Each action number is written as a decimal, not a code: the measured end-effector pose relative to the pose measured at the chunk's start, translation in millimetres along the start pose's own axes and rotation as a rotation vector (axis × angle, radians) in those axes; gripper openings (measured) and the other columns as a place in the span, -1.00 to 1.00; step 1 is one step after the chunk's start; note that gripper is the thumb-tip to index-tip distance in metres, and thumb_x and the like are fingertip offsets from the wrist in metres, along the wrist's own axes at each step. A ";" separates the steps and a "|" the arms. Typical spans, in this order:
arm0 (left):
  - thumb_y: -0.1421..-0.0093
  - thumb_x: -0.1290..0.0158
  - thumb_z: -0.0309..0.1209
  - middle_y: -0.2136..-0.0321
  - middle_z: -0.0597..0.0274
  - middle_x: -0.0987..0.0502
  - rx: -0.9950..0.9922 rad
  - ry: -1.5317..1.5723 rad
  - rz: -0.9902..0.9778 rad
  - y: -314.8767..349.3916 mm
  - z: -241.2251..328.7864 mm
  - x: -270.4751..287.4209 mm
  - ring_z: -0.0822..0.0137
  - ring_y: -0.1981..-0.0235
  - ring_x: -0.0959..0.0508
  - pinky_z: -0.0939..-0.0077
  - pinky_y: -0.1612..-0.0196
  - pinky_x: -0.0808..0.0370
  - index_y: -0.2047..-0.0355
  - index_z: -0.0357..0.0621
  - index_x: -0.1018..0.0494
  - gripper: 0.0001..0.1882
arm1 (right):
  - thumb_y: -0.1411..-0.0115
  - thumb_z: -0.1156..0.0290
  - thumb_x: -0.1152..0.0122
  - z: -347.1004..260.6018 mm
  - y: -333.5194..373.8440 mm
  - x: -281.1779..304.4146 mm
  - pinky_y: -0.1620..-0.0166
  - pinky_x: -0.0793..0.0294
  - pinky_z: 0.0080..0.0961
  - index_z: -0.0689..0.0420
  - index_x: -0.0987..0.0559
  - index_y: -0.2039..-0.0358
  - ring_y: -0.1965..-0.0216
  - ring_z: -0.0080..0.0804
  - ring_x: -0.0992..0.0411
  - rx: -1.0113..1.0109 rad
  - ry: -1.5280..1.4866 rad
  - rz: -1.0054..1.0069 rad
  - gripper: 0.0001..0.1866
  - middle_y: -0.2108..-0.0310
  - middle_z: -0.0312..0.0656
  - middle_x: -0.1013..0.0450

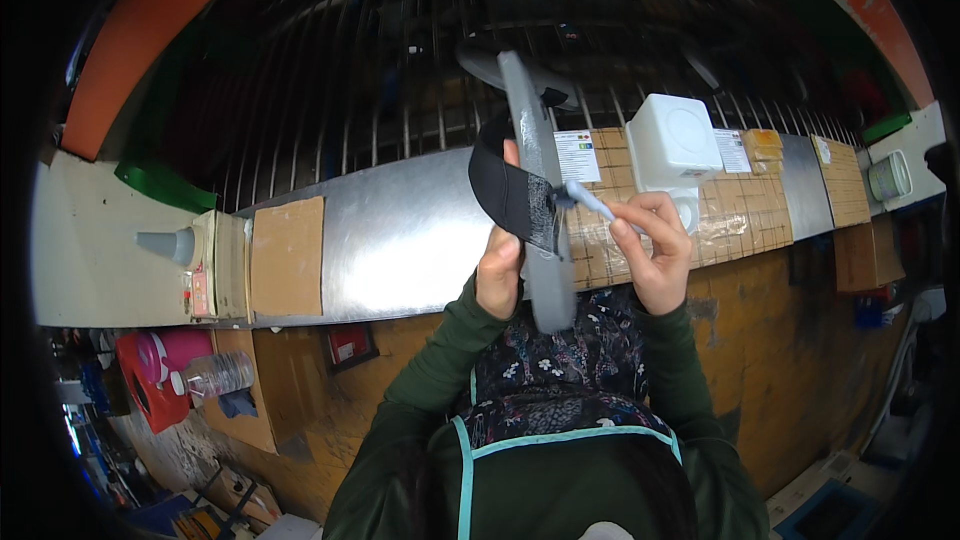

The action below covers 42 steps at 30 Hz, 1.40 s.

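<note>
My left hand (pixel 498 274) is wrapped around a slide sandal with a grey sole (pixel 538 150) and a wide black strap (pixel 497 183). The sandal is tilted on its edge, and its lower end is smeared by motion. Pinched in my right hand (pixel 655 252) is a small brush with a pale handle (pixel 590 200). The brush's dark tip touches the sandal where strap and sole meet, and a wet shine shows there. Behind it, another grey sandal (pixel 490 67) lies on the dark rack of bars. To the right of the brush is a white plastic container (pixel 678 137).
A metal ledge (pixel 400 235) runs across in front of me, partly covered by taped cardboard (pixel 750 205). On it are printed sheets (pixel 575 155) and a yellowish block (pixel 764 145). A cardboard piece (pixel 288 257), grey cone (pixel 165 243) and plastic bottle (pixel 220 374) are at left.
</note>
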<state>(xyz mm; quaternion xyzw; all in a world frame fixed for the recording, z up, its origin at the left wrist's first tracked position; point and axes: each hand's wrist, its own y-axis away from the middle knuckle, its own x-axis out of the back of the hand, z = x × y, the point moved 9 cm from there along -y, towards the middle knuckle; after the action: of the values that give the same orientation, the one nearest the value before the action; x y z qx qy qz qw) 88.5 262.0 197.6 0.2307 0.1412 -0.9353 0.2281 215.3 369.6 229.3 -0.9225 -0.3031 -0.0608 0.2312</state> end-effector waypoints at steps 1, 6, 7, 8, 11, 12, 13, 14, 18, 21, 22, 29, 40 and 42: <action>-0.16 0.20 -0.01 -0.17 0.13 -0.25 0.068 -0.024 -0.011 3.8 -4.6 2.9 0.29 -0.04 -0.40 0.43 -0.01 -0.42 -0.41 0.05 0.36 -0.08 | -0.12 0.54 -0.28 2.4 1.4 -2.8 0.35 -0.37 -0.67 0.21 -0.66 0.20 0.37 -0.57 -0.36 -0.001 -0.063 -0.021 -0.79 0.35 -0.26 -0.38; -0.01 0.04 -0.32 -0.25 -0.01 -0.12 0.230 -0.203 -0.258 16.5 -9.1 8.8 0.19 -0.21 -0.24 0.37 -0.21 -0.23 -0.38 -0.23 0.35 0.00 | -0.16 0.51 -0.25 21.7 15.0 -19.9 0.26 -0.36 -0.65 0.25 -0.65 0.20 0.33 -0.58 -0.35 -0.171 -0.340 -0.281 -0.81 0.33 -0.28 -0.38; -0.01 0.04 -0.42 -0.26 -0.05 -0.09 0.179 -0.227 -0.338 17.5 -4.6 4.8 0.18 -0.24 -0.19 0.36 -0.24 -0.17 -0.37 -0.32 0.35 -0.01 | -0.17 0.51 -0.24 21.4 17.4 -22.0 0.24 -0.36 -0.64 0.26 -0.65 0.19 0.32 -0.59 -0.35 -0.182 -0.437 -0.338 -0.80 0.33 -0.28 -0.38; 0.05 -0.08 -0.47 -0.23 -0.01 -0.14 0.159 -0.271 -0.356 17.2 -5.7 3.6 0.22 -0.20 -0.26 0.33 -0.23 -0.22 -0.37 -0.28 0.33 0.07 | -0.18 0.52 -0.22 28.8 17.6 -18.9 0.23 -0.34 -0.65 0.28 -0.63 0.18 0.31 -0.59 -0.34 -0.224 -0.389 -0.275 -0.80 0.31 -0.28 -0.38; 0.15 -0.24 -0.62 -0.18 0.04 -0.22 0.037 -0.423 -0.440 14.6 -2.4 -1.9 0.25 -0.15 -0.33 0.30 -0.22 -0.26 -0.38 -0.23 0.31 0.19 | -0.20 0.52 -0.19 40.5 20.0 -12.3 0.22 -0.30 -0.67 0.30 -0.61 0.15 0.30 -0.60 -0.31 -0.280 -0.356 -0.132 -0.78 0.29 -0.29 -0.36; 0.23 -0.35 -0.63 -0.13 0.06 -0.26 -0.026 -0.472 -0.382 9.4 -0.2 1.0 0.26 -0.12 -0.37 0.30 -0.19 -0.31 -0.37 -0.23 0.30 0.28 | -0.21 0.50 -0.19 43.1 23.8 -14.5 0.22 -0.30 -0.67 0.29 -0.61 0.14 0.29 -0.60 -0.31 -0.315 -0.366 -0.148 -0.78 0.30 -0.30 -0.36; 0.24 -0.37 -0.61 -0.12 0.07 -0.27 -0.083 -0.577 -0.379 5.9 2.0 2.5 0.27 -0.10 -0.38 0.31 -0.17 -0.33 -0.36 -0.23 0.28 0.27 | -0.22 0.48 -0.18 43.7 27.2 -15.6 0.22 -0.29 -0.68 0.27 -0.61 0.13 0.29 -0.61 -0.31 -0.329 -0.370 -0.160 -0.77 0.31 -0.31 -0.36; 0.24 -0.39 -0.58 -0.10 0.07 -0.29 -0.141 -0.681 -0.372 2.6 4.7 4.5 0.28 -0.07 -0.40 0.31 -0.15 -0.35 -0.36 -0.24 0.25 0.27 | -0.23 0.50 -0.18 43.2 33.8 -17.6 0.24 -0.28 -0.68 0.28 -0.61 0.13 0.30 -0.61 -0.31 -0.372 -0.467 -0.192 -0.77 0.32 -0.32 -0.35; 0.36 -0.49 -0.38 0.15 0.02 -0.47 -0.183 -0.911 -0.218 -1.7 9.9 20.9 0.14 0.14 -0.52 0.31 0.02 -0.45 -0.22 -0.40 -0.07 0.15 | -0.19 0.55 -0.20 30.0 48.3 -7.1 0.22 -0.30 -0.67 0.29 -0.62 0.15 0.30 -0.60 -0.33 -0.375 -0.439 -0.278 -0.78 0.34 -0.31 -0.37; 0.43 -0.52 -0.30 0.18 -0.15 -0.48 -0.142 -0.987 -0.160 -2.0 8.1 26.2 -0.01 0.18 -0.54 0.28 0.06 -0.44 -0.30 -0.50 0.29 0.46 | -0.17 0.57 -0.22 18.8 46.5 12.5 0.24 -0.33 -0.66 0.26 -0.65 0.18 0.32 -0.60 -0.34 -0.331 -0.253 -0.278 -0.80 0.36 -0.30 -0.37; 0.44 -0.53 -0.29 0.10 -0.23 -0.44 -0.142 -1.029 -0.168 -1.8 8.2 25.9 -0.04 0.16 -0.54 0.27 0.04 -0.44 -0.31 -0.49 0.37 0.52 | -0.15 0.56 -0.24 16.1 44.9 17.5 0.29 -0.35 -0.66 0.23 -0.67 0.21 0.36 -0.60 -0.35 -0.322 -0.191 -0.270 -0.81 0.37 -0.29 -0.38; 0.56 -0.54 -0.11 -0.28 -0.57 0.20 -0.197 -1.115 -0.183 -1.0 10.0 21.7 -0.25 -0.30 -0.05 0.23 -0.24 -0.23 -0.30 -0.54 0.36 0.62 | -0.09 0.54 -0.29 -4.9 29.8 22.4 0.36 -0.33 -0.62 0.15 -0.69 0.23 0.46 -0.60 -0.34 -0.135 0.149 -0.287 -0.80 0.39 -0.30 -0.38; 0.64 -0.52 -0.03 -0.27 -0.63 0.19 -0.237 -1.128 -0.244 -1.7 7.0 22.9 -0.31 -0.35 0.12 0.10 -0.32 -0.08 -0.29 -0.58 0.25 0.63 | 0.02 0.49 -0.35 -36.2 15.0 15.4 0.22 -0.05 -0.52 0.00 -0.70 0.23 0.47 -0.56 -0.29 0.211 0.563 -0.207 -0.72 0.38 -0.37 -0.40; 0.64 -0.51 -0.01 -0.27 -0.62 0.18 -0.251 -1.145 -0.265 -2.5 8.3 21.8 -0.31 -0.35 0.11 0.09 -0.33 -0.07 -0.30 -0.57 0.25 0.63 | 0.04 0.49 -0.35 -39.3 11.8 15.9 0.22 -0.06 -0.51 -0.01 -0.70 0.22 0.43 -0.54 -0.31 0.244 0.521 -0.176 -0.70 0.37 -0.37 -0.42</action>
<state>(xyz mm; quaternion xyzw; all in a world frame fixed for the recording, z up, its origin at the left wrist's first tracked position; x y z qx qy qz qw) 67.0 253.1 194.3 -0.3583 0.1327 -0.9075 0.1746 236.1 351.5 263.5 -0.8115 -0.3175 -0.2783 0.4041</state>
